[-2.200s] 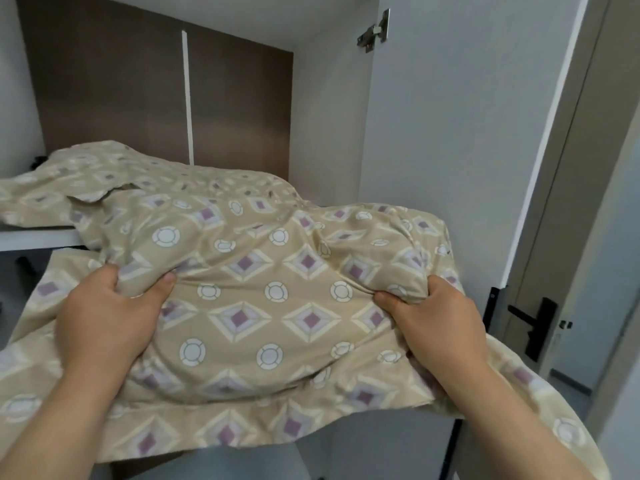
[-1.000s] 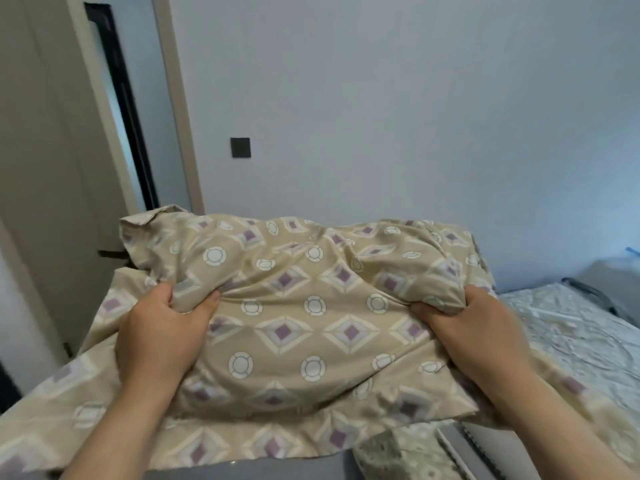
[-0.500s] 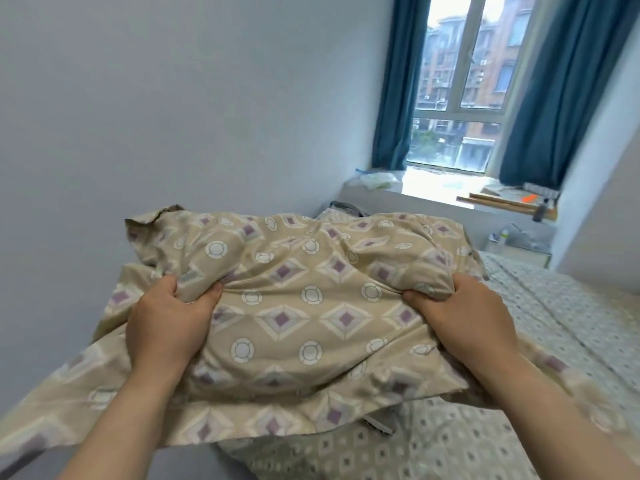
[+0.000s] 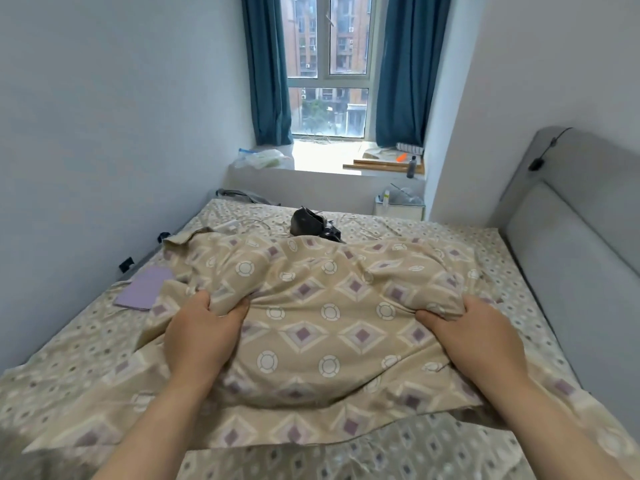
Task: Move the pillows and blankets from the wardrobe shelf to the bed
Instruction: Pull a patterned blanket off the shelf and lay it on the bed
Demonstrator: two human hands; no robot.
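A beige pillow with purple diamonds and white rings fills the middle of the head view, held low over the bed. My left hand grips a bunch of its cover on the left. My right hand grips its right end. Loose cover fabric trails down toward me over the patterned sheet. I cannot tell whether the pillow's underside rests on the mattress. The wardrobe is out of view.
A black bag lies on the bed beyond the pillow, and a flat purple item lies at its left. A grey padded headboard lines the right side. A wall runs along the left. A window ledge with clutter is at the far end.
The view has swung from the wardrobe shelf past the door and wall to the bed. Both hands kept their grip and lowered the pillow over the sheet.
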